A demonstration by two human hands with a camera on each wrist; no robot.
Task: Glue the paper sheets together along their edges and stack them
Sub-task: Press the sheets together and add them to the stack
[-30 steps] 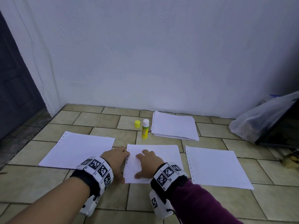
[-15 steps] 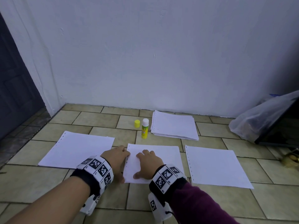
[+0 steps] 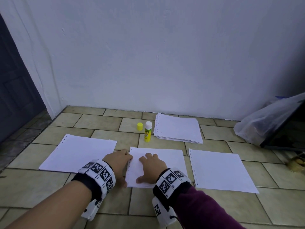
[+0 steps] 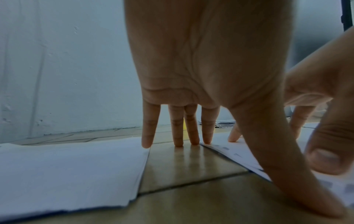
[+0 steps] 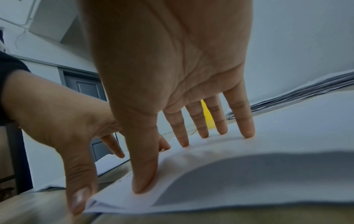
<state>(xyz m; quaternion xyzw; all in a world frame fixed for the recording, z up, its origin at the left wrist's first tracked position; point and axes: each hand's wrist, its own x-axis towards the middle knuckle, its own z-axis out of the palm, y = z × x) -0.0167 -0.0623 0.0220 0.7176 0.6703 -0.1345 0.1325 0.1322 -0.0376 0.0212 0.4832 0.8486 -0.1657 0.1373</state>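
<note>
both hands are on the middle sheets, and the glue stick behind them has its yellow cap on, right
Not quite: the glue stick is uncapped. The head view shows its yellow cap standing on the floor beside it. The left hand and right hand are at the middle sheets.

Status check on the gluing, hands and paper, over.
Left hand open, fingertips at middle sheets' punched edge. Right hand open, pressing them flat. Glue stick uncapped, upright beside paper stack. Nothing in the way.
</note>
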